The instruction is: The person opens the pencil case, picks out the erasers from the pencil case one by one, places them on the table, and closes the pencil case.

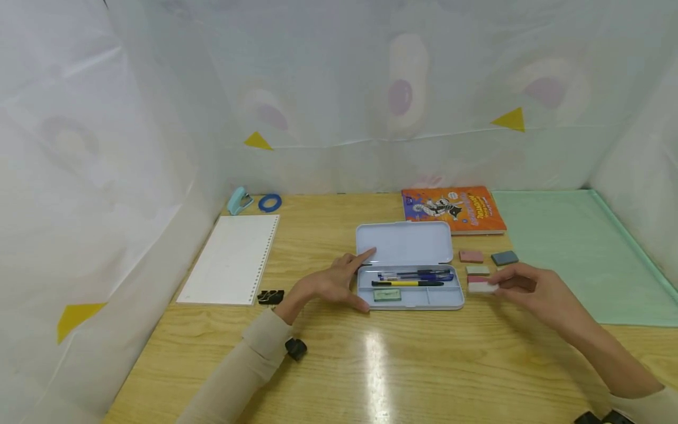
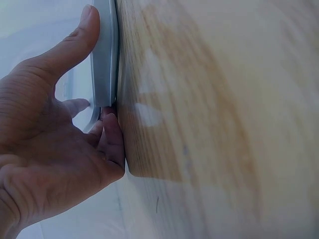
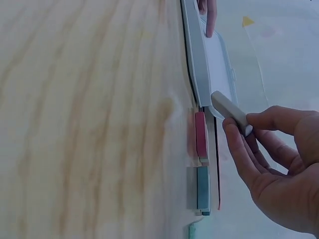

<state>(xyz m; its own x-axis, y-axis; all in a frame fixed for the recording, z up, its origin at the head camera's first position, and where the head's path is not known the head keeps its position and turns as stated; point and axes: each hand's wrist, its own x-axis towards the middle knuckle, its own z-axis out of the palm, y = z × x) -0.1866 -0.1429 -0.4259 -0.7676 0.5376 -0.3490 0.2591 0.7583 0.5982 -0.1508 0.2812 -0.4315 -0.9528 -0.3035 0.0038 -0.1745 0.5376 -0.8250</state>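
Observation:
My right hand (image 1: 535,288) pinches a white eraser (image 3: 230,110) between thumb and fingers, beside the right end of a pale blue pencil case (image 1: 405,242). The case lies with its lid back. Its tray holds blue and black pens (image 1: 439,276), a yellow-and-black pen (image 1: 405,284) and a green eraser (image 1: 387,295). At the case's left end rests my left hand (image 1: 333,285), thumb along the front corner, a straight index finger touching the lid. By the right hand lie a pink eraser (image 1: 471,256), a dark blue eraser (image 1: 504,258), a pale green eraser (image 1: 477,270) and a red eraser (image 1: 478,279).
Behind the case is an orange book (image 1: 461,209). A green mat (image 1: 556,253) covers the table's right side. To the left are a white notepad (image 1: 228,259), a black binder clip (image 1: 271,297), a light blue stapler (image 1: 239,201) and a blue tape roll (image 1: 270,203).

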